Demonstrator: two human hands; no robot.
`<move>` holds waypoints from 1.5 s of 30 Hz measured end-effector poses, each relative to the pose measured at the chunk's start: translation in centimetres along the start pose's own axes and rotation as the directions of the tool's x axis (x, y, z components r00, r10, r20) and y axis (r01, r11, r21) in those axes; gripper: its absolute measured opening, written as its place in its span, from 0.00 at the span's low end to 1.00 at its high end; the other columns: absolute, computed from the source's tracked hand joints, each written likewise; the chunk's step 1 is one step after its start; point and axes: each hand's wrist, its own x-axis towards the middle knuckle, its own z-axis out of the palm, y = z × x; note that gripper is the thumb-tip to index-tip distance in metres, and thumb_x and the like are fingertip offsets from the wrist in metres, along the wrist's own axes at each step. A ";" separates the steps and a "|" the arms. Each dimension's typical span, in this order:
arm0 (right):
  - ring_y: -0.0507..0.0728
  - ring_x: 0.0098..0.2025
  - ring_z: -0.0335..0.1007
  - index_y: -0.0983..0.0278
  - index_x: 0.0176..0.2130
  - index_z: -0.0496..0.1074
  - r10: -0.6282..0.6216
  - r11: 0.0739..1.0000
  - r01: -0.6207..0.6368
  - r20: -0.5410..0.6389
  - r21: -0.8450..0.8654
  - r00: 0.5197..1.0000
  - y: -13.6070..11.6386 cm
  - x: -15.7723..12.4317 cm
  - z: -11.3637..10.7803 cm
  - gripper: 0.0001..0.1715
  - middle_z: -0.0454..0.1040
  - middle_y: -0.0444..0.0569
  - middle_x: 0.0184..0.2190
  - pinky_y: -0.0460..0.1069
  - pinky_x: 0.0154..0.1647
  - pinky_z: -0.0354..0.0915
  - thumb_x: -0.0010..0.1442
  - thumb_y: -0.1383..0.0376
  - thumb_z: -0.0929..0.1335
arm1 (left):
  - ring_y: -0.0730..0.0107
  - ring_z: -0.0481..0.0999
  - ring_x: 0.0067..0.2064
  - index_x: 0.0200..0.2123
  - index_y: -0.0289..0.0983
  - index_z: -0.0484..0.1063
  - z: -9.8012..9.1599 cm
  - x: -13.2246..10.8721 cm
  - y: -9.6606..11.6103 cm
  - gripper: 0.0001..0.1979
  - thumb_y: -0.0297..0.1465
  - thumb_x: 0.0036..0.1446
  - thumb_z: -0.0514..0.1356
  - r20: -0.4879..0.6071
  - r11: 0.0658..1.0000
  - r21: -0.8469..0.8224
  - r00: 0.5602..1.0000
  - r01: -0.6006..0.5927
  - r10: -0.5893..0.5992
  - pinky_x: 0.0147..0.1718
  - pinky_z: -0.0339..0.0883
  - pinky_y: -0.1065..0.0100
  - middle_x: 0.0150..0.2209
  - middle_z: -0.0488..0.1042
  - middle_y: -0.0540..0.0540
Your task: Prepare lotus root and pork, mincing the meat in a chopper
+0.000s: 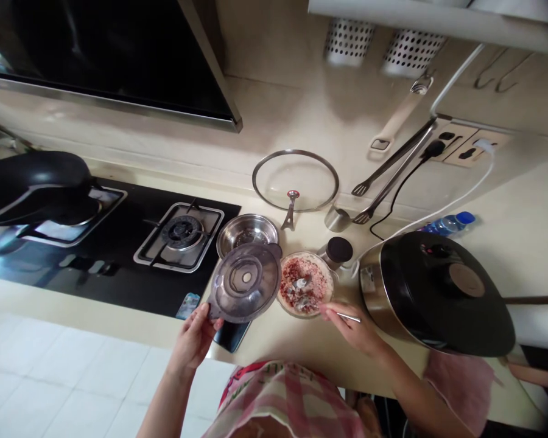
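My left hand (197, 333) grips the edge of a round, dark translucent lid (249, 298), holding it up left of a bowl. That bowl (329, 292) contains minced reddish-pink food (308, 269) around a pale central piece (300, 283). In my right hand (347, 325), closed at the bowl's front right rim, is a thin metal utensil (349, 317); its far end reaches toward the food and is hard to make out. Behind the lid sits a steel bowl (248, 225), partly covered by it.
A large black-lidded cooker (438, 292) stands at right, with a dark-capped jar (339, 250) and metal cup (337, 219) behind the food bowl. A glass lid (296, 204) leans on the wall. A gas hob (119, 267) with a black pan (41, 182) is at left.
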 end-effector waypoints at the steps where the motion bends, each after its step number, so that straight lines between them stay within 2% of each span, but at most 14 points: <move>1: 0.54 0.33 0.76 0.62 0.41 0.76 0.010 1.000 -0.010 -0.002 -0.016 1.000 0.2 0.0 -0.5 0.18 0.79 0.49 0.33 0.47 0.36 0.72 0.64 0.58 0.60 | 0.77 0.72 0.20 0.24 0.32 0.73 0.2 -0.1 0.0 0.16 0.31 0.31 0.75 0.010 1.000 0.004 1.000 0.002 -0.002 0.20 0.71 0.76 0.22 0.73 0.53; 4: 0.54 0.34 0.76 0.61 0.44 0.75 0.000 0.998 -0.004 -0.062 -0.060 0.998 0.7 1.0 -2.2 0.18 0.79 0.49 0.35 0.47 0.36 0.72 0.65 0.59 0.60 | 0.76 0.72 0.21 0.24 0.32 0.74 0.5 -0.3 0.2 0.16 0.32 0.32 0.74 0.045 1.000 0.013 0.999 0.006 -0.007 0.20 0.70 0.77 0.23 0.74 0.52; 8: 0.55 0.40 0.76 0.60 0.45 0.74 -0.172 0.969 0.142 -0.135 -0.204 0.976 0.9 4.2 -3.1 0.16 0.79 0.50 0.40 0.50 0.44 0.72 0.65 0.61 0.60 | 0.76 0.71 0.21 0.24 0.32 0.73 0.7 -0.5 0.4 0.16 0.32 0.33 0.74 0.068 1.000 0.012 0.998 -0.001 0.000 0.20 0.70 0.76 0.23 0.74 0.51; 11: 0.55 0.43 0.75 0.59 0.46 0.74 -0.290 0.919 0.250 -0.095 -0.304 0.952 1.7 5.3 -2.8 0.16 0.78 0.50 0.42 0.50 0.46 0.72 0.64 0.64 0.60 | 0.76 0.71 0.21 0.24 0.32 0.74 0.6 -0.7 0.5 0.15 0.32 0.34 0.74 0.057 1.000 0.005 0.998 -0.003 0.003 0.20 0.70 0.76 0.23 0.74 0.51; 13: 0.56 0.45 0.75 0.59 0.48 0.73 -0.315 0.893 0.272 -0.065 -0.360 0.947 2.3 4.1 -2.4 0.17 0.77 0.50 0.43 0.50 0.46 0.72 0.64 0.66 0.60 | 0.76 0.72 0.21 0.25 0.32 0.74 0.4 -0.7 0.6 0.13 0.31 0.37 0.73 0.032 1.000 -0.004 0.999 -0.003 0.003 0.20 0.70 0.76 0.24 0.75 0.51; 16: 0.56 0.42 0.76 0.59 0.49 0.72 -0.303 0.877 0.238 -0.096 -0.417 0.948 2.8 0.9 -1.2 0.17 0.78 0.50 0.42 0.50 0.44 0.72 0.64 0.66 0.60 | 0.76 0.72 0.21 0.24 0.33 0.73 0.1 -0.5 0.6 0.11 0.30 0.39 0.71 0.013 1.000 -0.023 1.000 0.008 -0.008 0.20 0.71 0.76 0.23 0.74 0.51; 19: 0.55 0.36 0.77 0.60 0.48 0.72 -0.270 0.898 0.178 -0.184 -0.403 0.945 2.2 -1.4 0.5 0.16 0.79 0.49 0.35 0.47 0.38 0.73 0.64 0.67 0.61 | 0.75 0.72 0.20 0.24 0.33 0.73 0.0 -0.2 0.6 0.14 0.31 0.35 0.73 0.044 0.999 -0.031 0.998 0.040 -0.038 0.20 0.71 0.75 0.22 0.73 0.52; 22: 0.54 0.34 0.77 0.62 0.46 0.73 -0.270 0.910 0.170 -0.229 -0.377 0.935 1.3 -0.9 1.4 0.14 0.80 0.50 0.34 0.46 0.37 0.73 0.64 0.68 0.62 | 0.75 0.72 0.20 0.24 0.32 0.73 0.1 0.2 0.5 0.15 0.32 0.35 0.73 0.090 0.998 -0.016 0.995 0.053 -0.052 0.19 0.71 0.75 0.22 0.73 0.51; 25: 0.55 0.38 0.77 0.61 0.45 0.73 -0.335 0.872 0.202 -0.242 -0.445 0.911 1.0 0.9 0.6 0.13 0.79 0.50 0.39 0.48 0.41 0.72 0.64 0.66 0.62 | 0.76 0.71 0.20 0.25 0.33 0.73 0.1 0.4 0.5 0.15 0.33 0.36 0.73 0.113 0.999 0.004 0.993 0.046 -0.046 0.20 0.71 0.76 0.23 0.73 0.52; 30: 0.55 0.36 0.77 0.60 0.43 0.74 -0.318 0.782 0.182 -0.131 -0.596 0.939 0.8 0.3 -0.7 0.13 0.80 0.49 0.36 0.48 0.37 0.71 0.64 0.65 0.62 | 0.76 0.72 0.21 0.25 0.33 0.73 -0.2 0.7 0.7 0.16 0.33 0.34 0.73 0.124 0.999 0.011 0.991 0.051 -0.052 0.20 0.71 0.76 0.22 0.73 0.52; 34: 0.54 0.32 0.76 0.60 0.40 0.74 -0.293 0.785 0.177 -0.103 -0.593 0.951 -0.9 -1.0 2.4 0.13 0.79 0.49 0.33 0.46 0.34 0.70 0.64 0.67 0.61 | 0.75 0.72 0.20 0.24 0.33 0.72 -0.4 0.8 1.0 0.17 0.33 0.32 0.74 0.111 0.997 0.001 0.991 0.073 -0.073 0.20 0.71 0.76 0.23 0.74 0.51; 37: 0.55 0.31 0.77 0.61 0.38 0.73 -0.311 0.807 0.196 -0.118 -0.557 0.943 -2.5 -0.1 4.4 0.14 0.79 0.50 0.33 0.46 0.33 0.70 0.65 0.67 0.59 | 0.74 0.72 0.20 0.24 0.33 0.72 -0.2 0.8 1.1 0.17 0.34 0.33 0.74 0.123 0.996 0.009 0.989 0.083 -0.084 0.20 0.71 0.75 0.21 0.73 0.51; 40: 0.55 0.34 0.77 0.62 0.40 0.74 -0.312 0.812 0.184 -0.147 -0.553 0.938 -3.1 1.4 3.6 0.14 0.79 0.51 0.35 0.47 0.36 0.70 0.65 0.66 0.60 | 0.73 0.73 0.20 0.25 0.33 0.72 -0.1 0.9 1.3 0.15 0.34 0.36 0.73 0.137 0.996 0.018 0.986 0.089 -0.090 0.20 0.71 0.75 0.21 0.74 0.50; 45: 0.54 0.33 0.75 0.60 0.41 0.74 -0.238 0.741 0.174 -0.010 -0.649 0.971 -2.6 1.4 0.2 0.14 0.79 0.48 0.34 0.46 0.36 0.69 0.65 0.67 0.60 | 0.75 0.72 0.21 0.26 0.33 0.73 -0.3 1.2 1.1 0.12 0.31 0.39 0.71 0.109 0.998 -0.005 0.992 0.067 -0.066 0.20 0.71 0.75 0.23 0.74 0.50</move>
